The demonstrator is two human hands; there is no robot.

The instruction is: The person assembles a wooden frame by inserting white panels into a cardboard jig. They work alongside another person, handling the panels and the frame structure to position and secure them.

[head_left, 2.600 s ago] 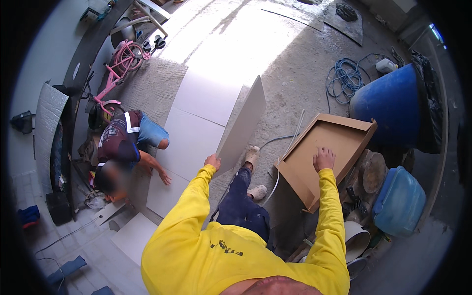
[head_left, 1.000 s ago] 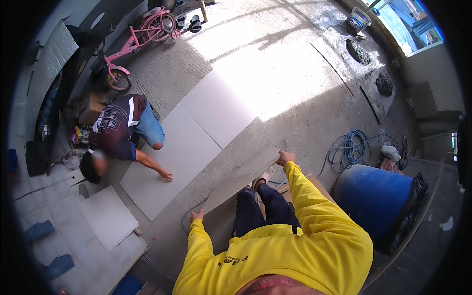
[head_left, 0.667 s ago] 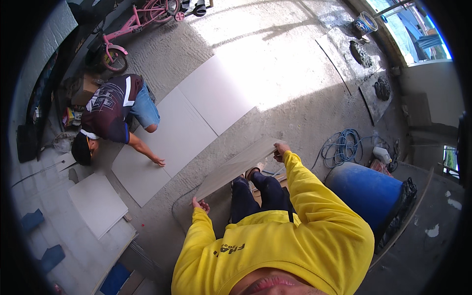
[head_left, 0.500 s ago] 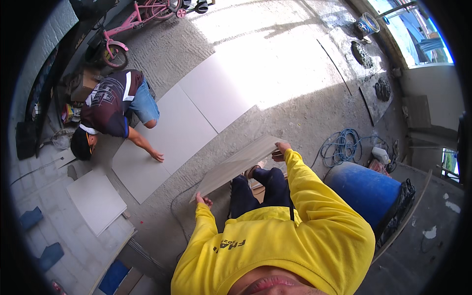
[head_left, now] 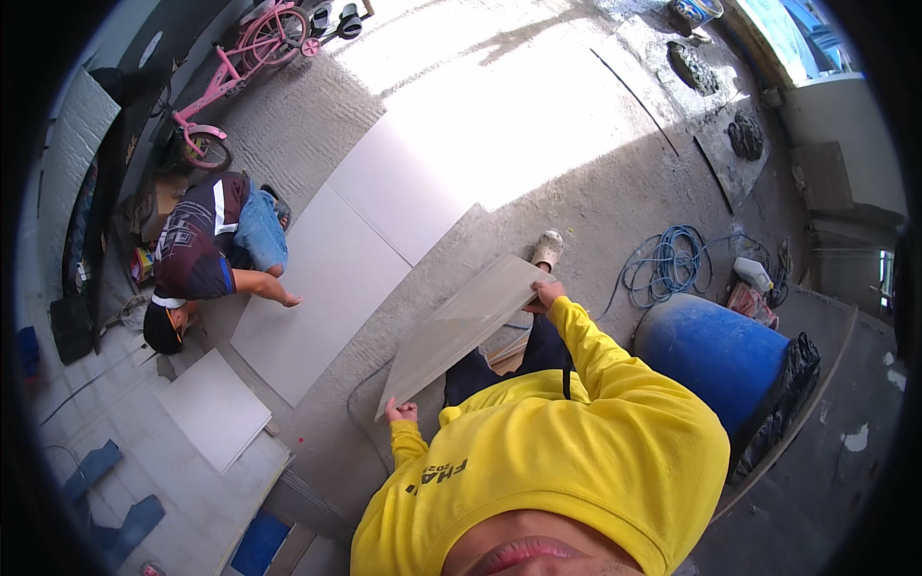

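A large greyish-beige tile is held tilted in front of my legs. My left hand grips its near left corner, and my right hand is closed on its far right corner. Beyond it, pale tiles lie in a row on the rough concrete floor. A co-worker crouches at the left of that row, one hand just over or on the nearest tile; contact is hard to judge. My shoe shows past the held tile's far edge.
At right a blue barrel lies near a coiled blue hose and a white jug. Stacked pale tiles are at lower left. A pink bicycle stands top left. Dark mortar and a bucket are top right.
The held tile now shows more of its face, still between both my hands. My foot has come into view beyond it. The co-worker's hand has drawn back toward their body.
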